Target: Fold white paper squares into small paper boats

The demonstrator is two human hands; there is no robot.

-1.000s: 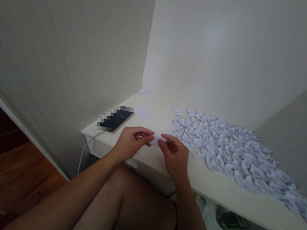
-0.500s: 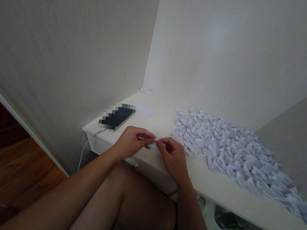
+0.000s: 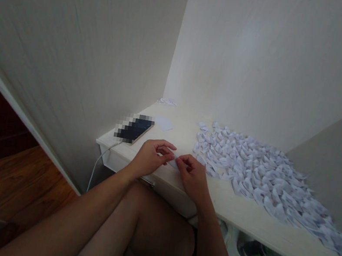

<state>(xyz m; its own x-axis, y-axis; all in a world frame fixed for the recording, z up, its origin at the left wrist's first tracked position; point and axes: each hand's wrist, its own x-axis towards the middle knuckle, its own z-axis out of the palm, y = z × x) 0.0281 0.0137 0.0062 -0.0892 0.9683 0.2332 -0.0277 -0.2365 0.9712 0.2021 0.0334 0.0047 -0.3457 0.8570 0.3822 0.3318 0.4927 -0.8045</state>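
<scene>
A small piece of white paper (image 3: pixel 173 162) is pinched between my two hands, just above the front edge of the white desk (image 3: pixel 185 141). My left hand (image 3: pixel 154 157) holds its left side between thumb and a finger, with the index finger lifted. My right hand (image 3: pixel 192 171) grips the right side with thumb and fingertips. My fingers cover much of the paper, so its exact shape is hard to make out. Right of my hands spreads a large heap of folded white paper pieces (image 3: pixel 257 165). Flat white paper sheets (image 3: pixel 164 123) lie beyond my left hand.
A phone (image 3: pixel 134 129) with a white charging cable (image 3: pixel 97 163) lies at the desk's left end. Small paper bits (image 3: pixel 167 101) sit in the back corner. Walls stand left and behind. A dark can-like object (image 3: pixel 255 250) is on a shelf underneath.
My left index finger has lifted away from the paper, and its fingers have spread slightly. The right hand keeps its pinch. The whole view has tilted a little.
</scene>
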